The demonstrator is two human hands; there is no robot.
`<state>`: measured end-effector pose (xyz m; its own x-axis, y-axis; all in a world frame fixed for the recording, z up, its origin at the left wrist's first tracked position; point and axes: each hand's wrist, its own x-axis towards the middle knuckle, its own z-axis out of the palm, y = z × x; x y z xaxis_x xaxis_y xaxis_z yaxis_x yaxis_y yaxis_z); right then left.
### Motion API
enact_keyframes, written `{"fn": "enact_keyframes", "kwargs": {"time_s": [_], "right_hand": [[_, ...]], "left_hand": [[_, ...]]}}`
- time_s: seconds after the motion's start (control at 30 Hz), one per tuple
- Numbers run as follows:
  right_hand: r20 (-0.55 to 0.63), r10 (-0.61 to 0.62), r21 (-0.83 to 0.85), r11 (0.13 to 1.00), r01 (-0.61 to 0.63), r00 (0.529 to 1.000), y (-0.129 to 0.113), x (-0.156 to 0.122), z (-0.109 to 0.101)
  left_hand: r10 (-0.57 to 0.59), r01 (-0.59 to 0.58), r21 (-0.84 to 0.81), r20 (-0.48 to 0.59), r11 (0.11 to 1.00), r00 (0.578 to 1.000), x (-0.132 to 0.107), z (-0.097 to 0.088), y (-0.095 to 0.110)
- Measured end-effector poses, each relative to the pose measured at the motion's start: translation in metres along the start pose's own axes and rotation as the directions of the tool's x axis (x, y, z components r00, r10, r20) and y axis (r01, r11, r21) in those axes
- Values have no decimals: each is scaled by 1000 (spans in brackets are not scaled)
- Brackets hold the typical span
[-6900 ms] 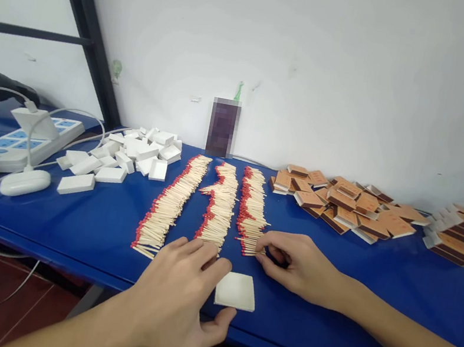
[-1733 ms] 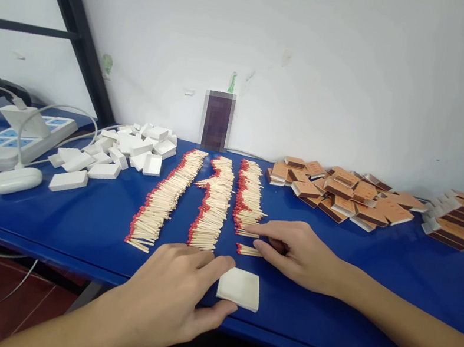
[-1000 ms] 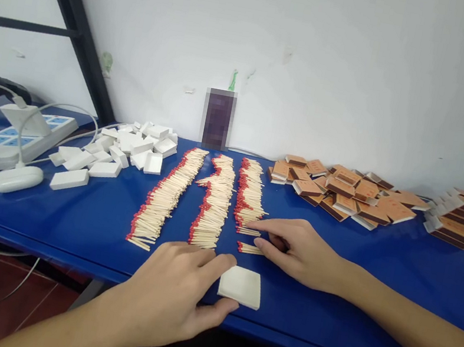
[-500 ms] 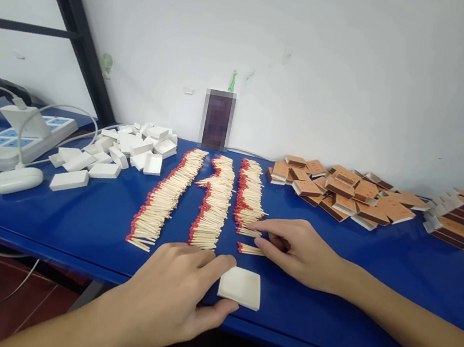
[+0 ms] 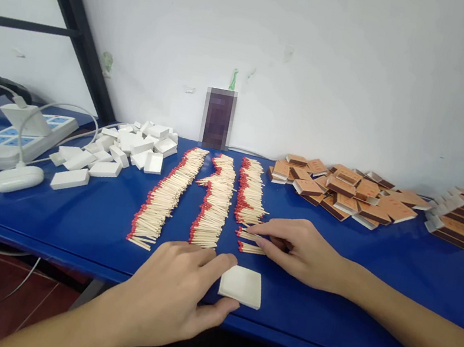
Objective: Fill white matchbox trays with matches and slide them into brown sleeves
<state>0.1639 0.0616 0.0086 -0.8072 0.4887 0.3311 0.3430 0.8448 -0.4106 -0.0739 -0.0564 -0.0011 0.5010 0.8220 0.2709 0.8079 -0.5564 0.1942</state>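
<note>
Three long rows of red-tipped matches (image 5: 214, 200) lie on the blue table (image 5: 89, 220). My right hand (image 5: 301, 250) rests at the near end of the right row (image 5: 248, 197), with forefinger and thumb closed on a few matches (image 5: 246, 235). A small separated bundle (image 5: 249, 249) lies just below the fingertips. My left hand (image 5: 174, 295) lies palm down at the table's front edge. Its forefinger and thumb grip the left side of an empty white inner tray (image 5: 241, 286).
A heap of white inner trays (image 5: 126, 149) sits at the back left, beside a power strip (image 5: 13, 138) with a plug and cables. Orange matchbox sleeves (image 5: 340, 195) are piled at the back right, with a stack of them (image 5: 460, 224) further right. A dark blurred object (image 5: 217, 118) leans on the wall.
My right forefinger and thumb have drawn closer, pulling a few matches off the right row's near end towards the small bundle. My left hand and the tray have stayed put.
</note>
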Motion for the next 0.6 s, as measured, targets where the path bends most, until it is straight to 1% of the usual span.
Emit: {"fn": "enact_keyframes", "kwargs": {"time_s": [0.2,0.6], "right_hand": [[-18,40,-35,999,-40,999,1,-1,1],[-3,39,-27,999,-39,999,2,0,1]], "left_hand": [[0,0,1,0,1000,1000,0,1,-1],[-10,10,-7,16,1000,1000,0,0,0]]}}
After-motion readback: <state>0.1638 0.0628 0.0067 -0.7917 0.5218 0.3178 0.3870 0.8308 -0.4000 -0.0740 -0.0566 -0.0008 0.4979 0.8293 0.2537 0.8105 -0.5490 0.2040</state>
